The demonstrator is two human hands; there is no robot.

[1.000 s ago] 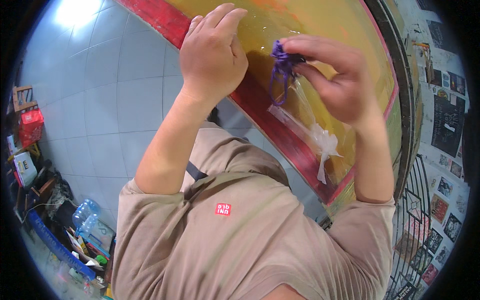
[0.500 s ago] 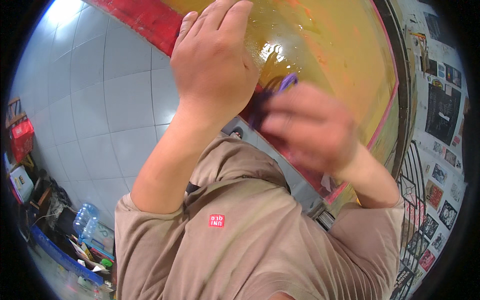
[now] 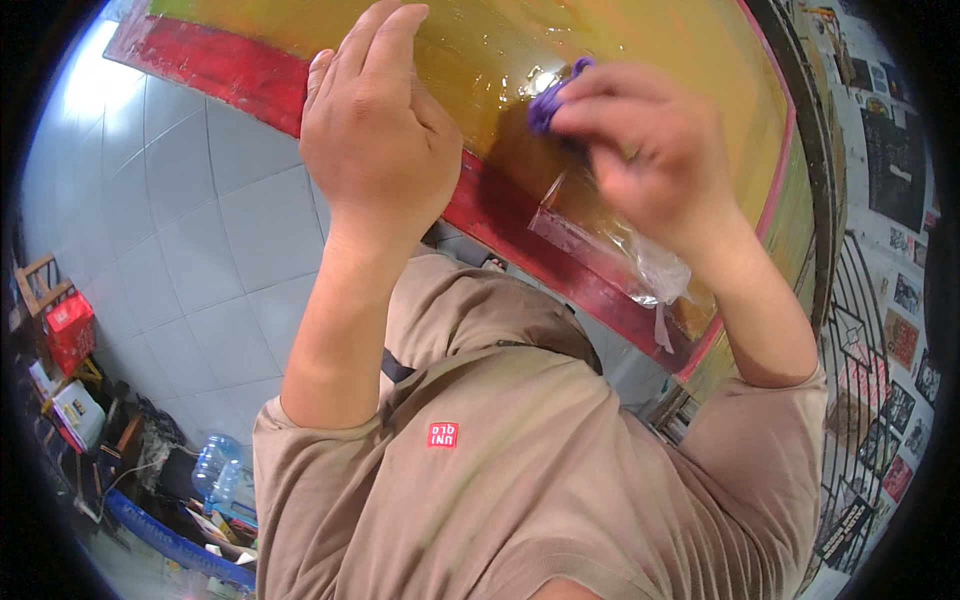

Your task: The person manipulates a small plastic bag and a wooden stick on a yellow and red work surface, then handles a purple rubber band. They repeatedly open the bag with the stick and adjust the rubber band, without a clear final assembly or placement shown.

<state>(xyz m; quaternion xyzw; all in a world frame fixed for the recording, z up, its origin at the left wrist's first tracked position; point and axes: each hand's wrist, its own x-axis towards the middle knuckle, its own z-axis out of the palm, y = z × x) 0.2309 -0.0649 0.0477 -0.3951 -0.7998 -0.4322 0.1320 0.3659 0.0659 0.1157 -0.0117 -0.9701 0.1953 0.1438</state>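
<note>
A large panel (image 3: 700,90) with a wet, glossy yellow surface and a red border lies in front of me. My right hand (image 3: 650,140), partly smeared by motion, pinches a bunched purple cloth (image 3: 550,105) against the wet surface, near a bright reflection. My left hand (image 3: 380,150) rests over the red border (image 3: 225,65), its fingers stretched out and close together; the palm is hidden. Below my right hand, a crumpled piece of clear plastic film (image 3: 615,250) sticks to the border at the near right.
Grey floor tiles (image 3: 180,210) lie left of the panel. Lower left are a red bag (image 3: 70,330), a clear blue water jug (image 3: 218,465) and a blue-rimmed bin (image 3: 170,545). A black metal rack (image 3: 850,350) and a wall with pictures stand at the right.
My right hand has moved up and away from the border onto the yellow surface with the purple cloth, uncovering the plastic film. My left hand sits further left in view.
</note>
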